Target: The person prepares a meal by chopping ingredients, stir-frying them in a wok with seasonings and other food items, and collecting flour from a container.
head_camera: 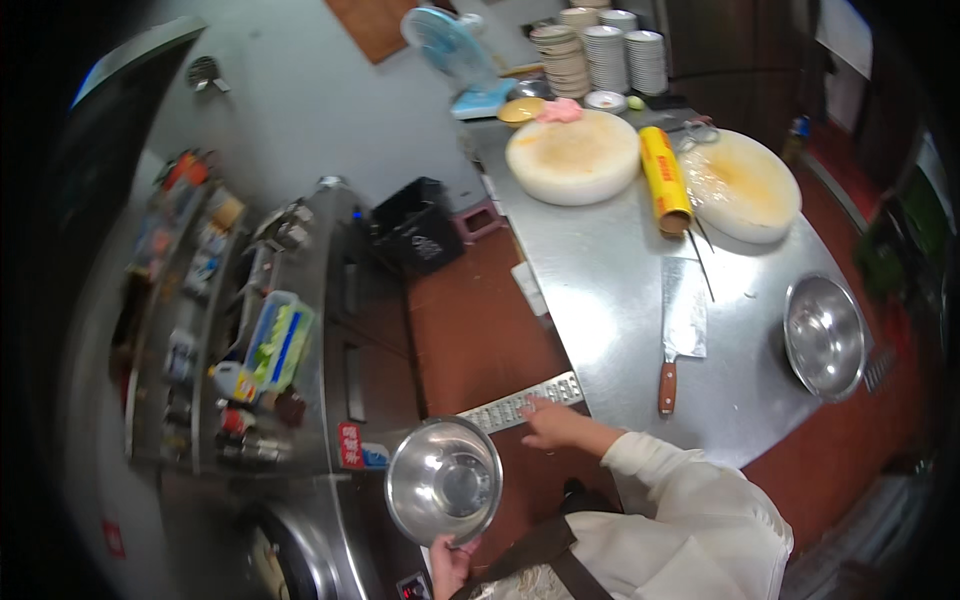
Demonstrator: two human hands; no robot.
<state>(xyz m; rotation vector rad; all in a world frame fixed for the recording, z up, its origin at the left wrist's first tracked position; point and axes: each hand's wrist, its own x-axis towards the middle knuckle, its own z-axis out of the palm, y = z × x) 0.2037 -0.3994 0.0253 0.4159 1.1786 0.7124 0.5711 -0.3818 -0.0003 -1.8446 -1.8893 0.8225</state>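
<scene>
My left hand grips the rim of a stainless steel mixing bowl, tilted so that its shiny inside faces me. No food can be made out in the bowl. Over the floor, left of the steel worktable, my right hand reaches out with its fingers apart and nothing in them. Beneath that hand in the picture runs a slotted metal drain grate. On the worktable, a cleaver with a wooden handle lies nearest to my right arm.
A second steel bowl sits by the table's right edge. Farther back are two round cutting boards, a yellow cling film roll, stacked plates and a blue fan. Left, a steel counter carries containers; a black bin stands beyond.
</scene>
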